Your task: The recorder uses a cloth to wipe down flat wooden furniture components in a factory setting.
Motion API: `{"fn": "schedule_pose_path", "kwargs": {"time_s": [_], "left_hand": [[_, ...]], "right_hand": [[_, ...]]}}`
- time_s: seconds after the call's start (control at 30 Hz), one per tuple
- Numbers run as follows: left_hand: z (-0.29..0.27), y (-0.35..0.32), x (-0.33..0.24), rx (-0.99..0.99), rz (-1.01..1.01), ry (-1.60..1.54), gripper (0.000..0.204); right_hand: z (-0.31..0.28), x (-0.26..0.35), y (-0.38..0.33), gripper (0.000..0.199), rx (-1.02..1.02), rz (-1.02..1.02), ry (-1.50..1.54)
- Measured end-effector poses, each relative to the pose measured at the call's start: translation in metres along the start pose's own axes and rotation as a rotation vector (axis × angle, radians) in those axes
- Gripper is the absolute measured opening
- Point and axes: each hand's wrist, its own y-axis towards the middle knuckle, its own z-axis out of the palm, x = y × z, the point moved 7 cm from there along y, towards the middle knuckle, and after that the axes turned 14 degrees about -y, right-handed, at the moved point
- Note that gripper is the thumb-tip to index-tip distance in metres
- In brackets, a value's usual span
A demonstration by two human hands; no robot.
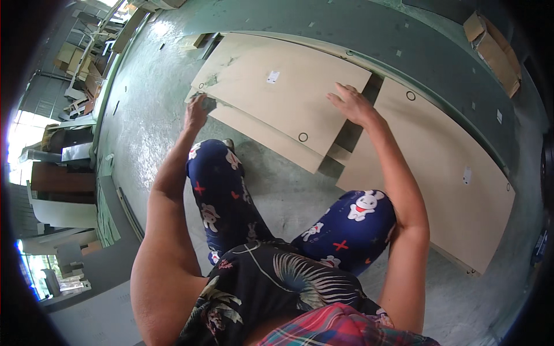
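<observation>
A beige flat board (288, 95) lies before me on top of another beige panel (259, 137), whose edge sticks out on the near side. At its near left corner my left hand (197, 112) is closed on a crumpled grey rag (208, 104). Grey smudges mark the board close to that corner. My right hand (354, 105) is over the board's right end, fingers apart and holding nothing; whether it touches the surface I cannot tell. The board bears a white label (273, 76) and dark ring marks, one of them a ring (303, 137) near the front edge.
To the right lies a second beige board (430, 155) with its own label, a gap between the two. Beyond them stretches a long dark grey panel (369, 34). A cardboard box (493, 55) stands at far right. Scrap panels (63, 179) pile up along the left.
</observation>
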Motion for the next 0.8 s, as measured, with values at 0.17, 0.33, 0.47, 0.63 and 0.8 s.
{"fn": "schedule_pose_path", "kwargs": {"time_s": [0.17,0.33,0.47,0.63,0.8], "left_hand": [[0.054,0.017,0.008,0.091,0.133,-0.091,0.042],[0.117,0.047,-0.016,0.192,0.280,-0.351,0.036],[0.161,0.056,-0.035,0.237,0.506,-0.393,0.037],[0.207,0.058,-0.035,0.413,0.605,-0.416,0.048],[0.222,0.070,0.028,0.343,0.611,-0.467,0.051]], "right_hand": [[-0.017,-0.006,-0.012,0.067,-0.063,0.089,0.044],[-0.028,-0.018,-0.030,0.057,-0.044,0.281,0.096],[-0.011,-0.014,-0.042,0.047,-0.097,0.382,0.184],[0.014,-0.030,-0.048,0.048,-0.120,0.555,0.206],[0.033,-0.037,-0.065,0.055,-0.037,0.859,0.296]]}}
